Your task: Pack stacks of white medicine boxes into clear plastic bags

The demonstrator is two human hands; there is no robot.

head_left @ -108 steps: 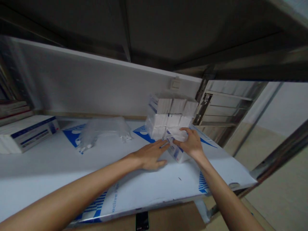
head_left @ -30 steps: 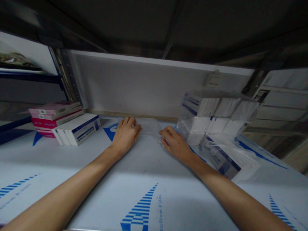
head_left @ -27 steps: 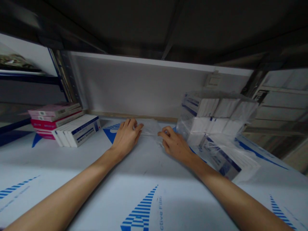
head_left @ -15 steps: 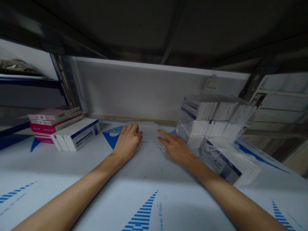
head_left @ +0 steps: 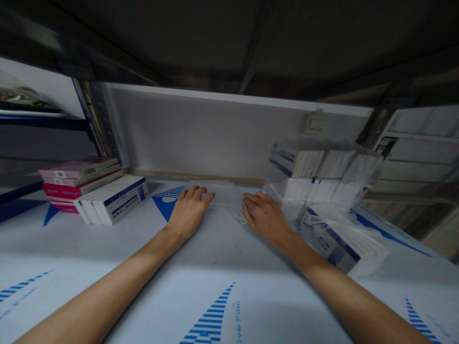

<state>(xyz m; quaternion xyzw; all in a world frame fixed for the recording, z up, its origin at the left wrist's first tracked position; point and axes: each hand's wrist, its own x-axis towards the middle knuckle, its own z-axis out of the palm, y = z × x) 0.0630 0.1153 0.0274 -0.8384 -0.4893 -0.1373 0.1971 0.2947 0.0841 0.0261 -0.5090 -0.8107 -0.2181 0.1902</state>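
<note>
A clear, flat plastic bag or sheet (head_left: 225, 195) lies on the shelf surface near the back wall, its near right corner crumpled. At its left end rests my left hand (head_left: 190, 210), palm down, fingers spread and slightly bent. My right hand (head_left: 267, 216) is at the right end beside the crumpled part, its fingers apart and loosely curved. Neither hand shows anything held. Just right of my right hand, plastic-wrapped white and blue boxes (head_left: 304, 188) are stacked, and another wrapped row of boxes (head_left: 332, 236) lies in front of them.
Pink boxes (head_left: 81, 179) and white and blue boxes (head_left: 116, 200) sit at the left by the shelf post (head_left: 95, 119). A dark upper shelf (head_left: 201, 43) hangs low overhead. A light switch (head_left: 315, 124) is on the back wall (head_left: 201, 129).
My left hand's fingers have uncurled and spread over the plastic's left end. My right hand's fingers, pointing left before, have drawn back slightly to the right. The boxes stay put.
</note>
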